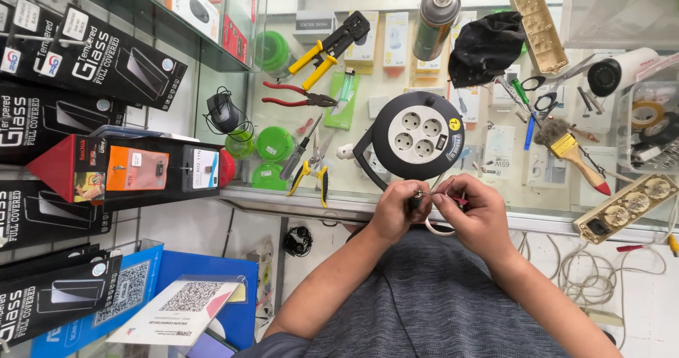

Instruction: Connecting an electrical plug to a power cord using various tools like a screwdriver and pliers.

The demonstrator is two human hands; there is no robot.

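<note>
Hands are held close together just above the near edge of the glass table [297, 206], over a grey-clad lap. The left hand [396, 209] is closed around a small dark object [416, 201], which is too hidden by the fingers to be told apart further. The right hand [477, 213] is pinched shut on a thin white wire [433, 225] that loops down between the two hands; a small red piece shows at its fingers, but what it is cannot be told. The two hands are nearly touching at the fingertips. Just beyond them, on the table, a round black cable reel [417, 135] with four white sockets is laid flat. Left of the reel, yellow-handled cutters [311, 170] and a screwdriver [300, 149] are seen, with red-handled pliers [297, 96] and a yellow-handled crimping tool [329, 47] farther back. Behind the reel a spray can [435, 22] is placed beside a crumpled black cloth [488, 47], and a beige socket strip [539, 29] lies at a slant next to the cloth. To the right, a paintbrush [573, 153] with a red-tipped handle is laid near scissors [544, 100], and another socket strip [626, 206] rests at the table's near right edge. Boxed screen protectors [113, 61] are hung on the wall at the far left, and loose white cable [587, 273] is coiled on the floor at the right.
</note>
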